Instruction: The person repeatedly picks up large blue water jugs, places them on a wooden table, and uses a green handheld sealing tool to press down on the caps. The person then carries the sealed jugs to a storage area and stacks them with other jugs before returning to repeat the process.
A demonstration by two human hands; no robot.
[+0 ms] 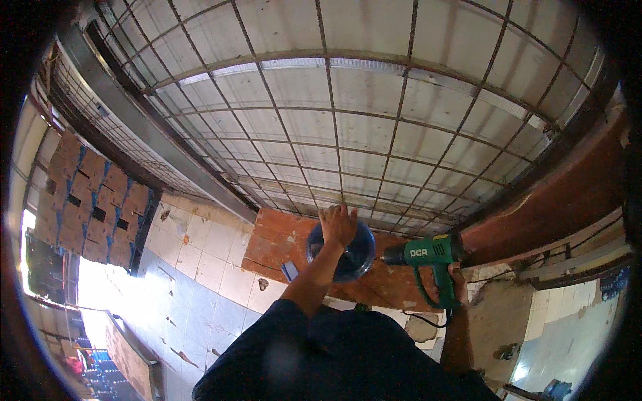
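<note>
The left hand (340, 227) hangs above the bowl (359, 259), its fingers spread and gripping nothing; whether a fingertip brushes the rim or the wire grid (334, 110) beyond, I can't tell from here. The right hand (459, 286), half in shadow, is wrapped around the handle of a green heat gun (436, 250), whose dark nozzle points left at the bowl, just beside it. A black cord (438, 326) curls from the handle's base. The bowl, dark and bluish, sits on a reddish-brown bench (274, 234), with a small blue-and-white block (289, 271) near its left side. The grid rises behind the bench, pale panels (364, 87) behind its wires. Pale tiles (214, 234) spread off to the left.
</note>
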